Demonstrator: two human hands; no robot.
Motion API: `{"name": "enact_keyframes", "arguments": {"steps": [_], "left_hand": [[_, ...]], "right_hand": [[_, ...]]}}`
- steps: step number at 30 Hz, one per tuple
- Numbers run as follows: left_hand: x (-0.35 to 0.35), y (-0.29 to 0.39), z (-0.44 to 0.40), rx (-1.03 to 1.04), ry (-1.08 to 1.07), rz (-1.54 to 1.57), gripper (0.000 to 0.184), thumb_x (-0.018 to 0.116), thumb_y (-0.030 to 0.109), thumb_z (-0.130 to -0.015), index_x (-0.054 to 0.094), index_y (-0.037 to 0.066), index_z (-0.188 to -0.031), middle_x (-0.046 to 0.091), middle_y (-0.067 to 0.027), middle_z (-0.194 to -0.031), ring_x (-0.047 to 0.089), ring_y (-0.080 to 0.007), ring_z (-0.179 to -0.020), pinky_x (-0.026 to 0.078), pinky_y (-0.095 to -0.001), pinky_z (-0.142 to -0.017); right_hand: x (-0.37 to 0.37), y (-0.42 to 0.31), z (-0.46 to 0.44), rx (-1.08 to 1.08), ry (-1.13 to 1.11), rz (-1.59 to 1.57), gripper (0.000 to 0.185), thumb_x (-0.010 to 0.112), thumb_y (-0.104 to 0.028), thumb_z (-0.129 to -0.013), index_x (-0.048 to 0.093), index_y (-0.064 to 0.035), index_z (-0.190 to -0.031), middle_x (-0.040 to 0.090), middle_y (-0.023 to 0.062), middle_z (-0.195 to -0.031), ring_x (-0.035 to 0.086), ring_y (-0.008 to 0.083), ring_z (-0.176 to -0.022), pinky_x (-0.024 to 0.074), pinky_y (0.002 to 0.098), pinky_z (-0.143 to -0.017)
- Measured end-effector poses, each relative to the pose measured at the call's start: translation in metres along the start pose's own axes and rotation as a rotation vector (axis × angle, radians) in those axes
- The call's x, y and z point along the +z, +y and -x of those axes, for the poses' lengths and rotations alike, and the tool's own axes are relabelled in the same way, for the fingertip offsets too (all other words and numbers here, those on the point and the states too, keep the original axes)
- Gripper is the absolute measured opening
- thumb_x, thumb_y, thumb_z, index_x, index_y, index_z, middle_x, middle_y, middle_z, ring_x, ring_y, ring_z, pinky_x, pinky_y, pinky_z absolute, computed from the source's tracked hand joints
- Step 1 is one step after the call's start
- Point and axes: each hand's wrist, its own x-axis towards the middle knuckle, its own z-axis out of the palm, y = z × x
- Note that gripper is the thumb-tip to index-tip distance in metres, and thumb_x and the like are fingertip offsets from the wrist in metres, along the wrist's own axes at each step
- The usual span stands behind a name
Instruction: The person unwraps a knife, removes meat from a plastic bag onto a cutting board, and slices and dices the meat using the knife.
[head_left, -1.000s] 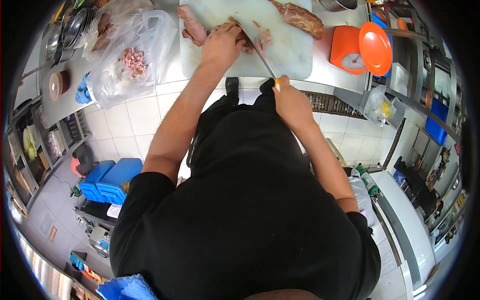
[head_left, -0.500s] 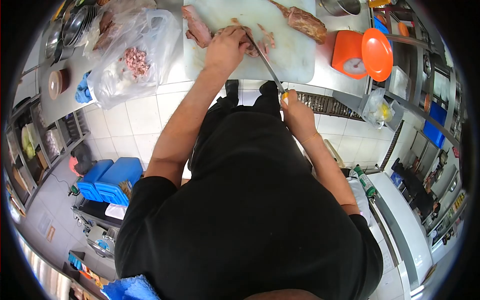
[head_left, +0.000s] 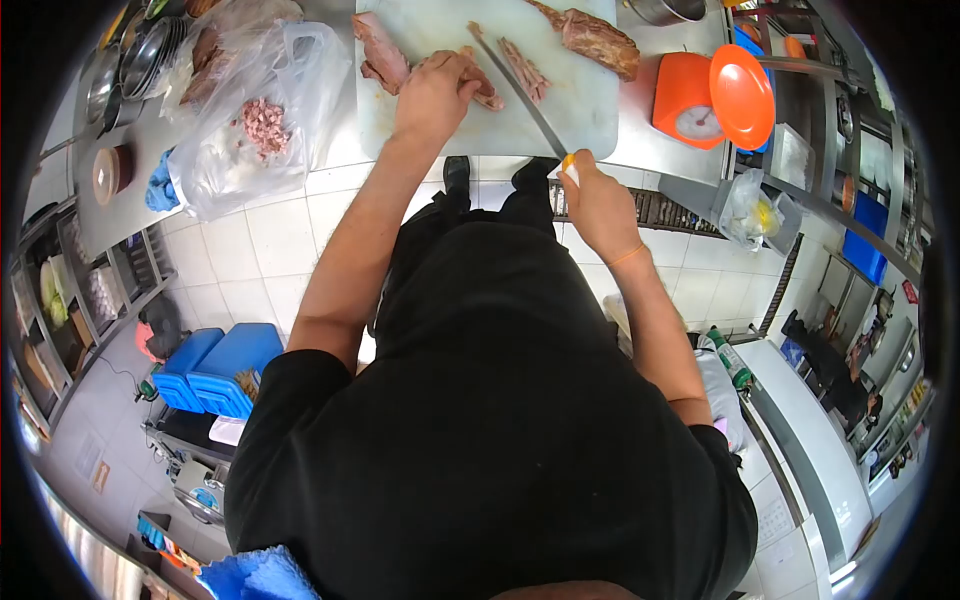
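The room is a kitchen with pale square floor tiles [head_left: 238, 235] and metal shelving along the edges; two blue plastic bins [head_left: 235, 370] stand off to the left. A smooth, shiny steel counter [head_left: 130, 215] spans the front of the person. On it lies a wide, flat cutting board [head_left: 585, 120], whitish and faintly stained, with rounded corners. To its left sprawls a crinkled, translucent plastic bag [head_left: 205, 170] with diced pink meat [head_left: 265, 128] heaped on it. To its right stands an orange scale [head_left: 672, 95] with a round dial, an orange dish [head_left: 742, 97] beside it.

Two long chunks sit on the board: a browned, rough one [head_left: 598, 42] at the far right and a paler pink one [head_left: 382, 55] at the left. Between them, the knife [head_left: 520, 92] has a long, narrow metal blade, slanting from its yellow-and-white handle near the person to a tip far and left. The right hand [head_left: 602, 205] is closed around that handle. Left of the blade, the left hand [head_left: 436, 92] presses bent fingers onto a smaller meat piece [head_left: 485, 92], its long axis roughly parallel to the blade. Thin cut strips [head_left: 525, 70] lie just right of the blade.
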Motion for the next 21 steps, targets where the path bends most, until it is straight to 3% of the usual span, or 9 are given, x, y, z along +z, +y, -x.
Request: {"name": "enact_keyframes", "arguments": {"steps": [12,16,21], "left_hand": [[0.006,-0.005,-0.002,0.019,0.049,-0.050,0.031,0.083,0.018,-0.088,0.075,0.005,-0.115,0.075,-0.0102,-0.118,0.070,-0.0354,-0.109,0.058,-0.0460,-0.094],[0.008,-0.006,-0.003,0.028,0.049,-0.078,0.031,0.083,0.019,-0.088,0.076,0.005,-0.114,0.075,-0.0101,-0.115,0.071,-0.0355,-0.108,0.058,-0.0459,-0.093],[0.008,-0.011,-0.006,0.031,0.039,-0.068,0.026,0.082,0.019,-0.089,0.076,0.007,-0.111,0.076,-0.0092,-0.111,0.071,-0.0338,-0.107,0.058,-0.0451,-0.091]], "right_hand": [[-0.002,-0.019,0.008,0.017,-0.109,0.060,0.033,0.058,-0.027,-0.107,0.051,0.0011,-0.122,0.074,0.0230,-0.084,0.073,0.0446,-0.076,0.0575,0.0561,-0.068],[0.036,-0.015,-0.031,-0.052,-0.001,-0.018,0.036,0.057,-0.030,-0.108,0.049,0.0003,-0.126,0.073,0.0274,-0.083,0.072,0.0496,-0.078,0.0557,0.0597,-0.069],[0.040,-0.015,-0.055,-0.059,-0.001,-0.046,0.036,0.058,-0.030,-0.108,0.049,-0.0001,-0.125,0.073,0.0278,-0.083,0.072,0.0494,-0.079,0.0558,0.0598,-0.070]]}}
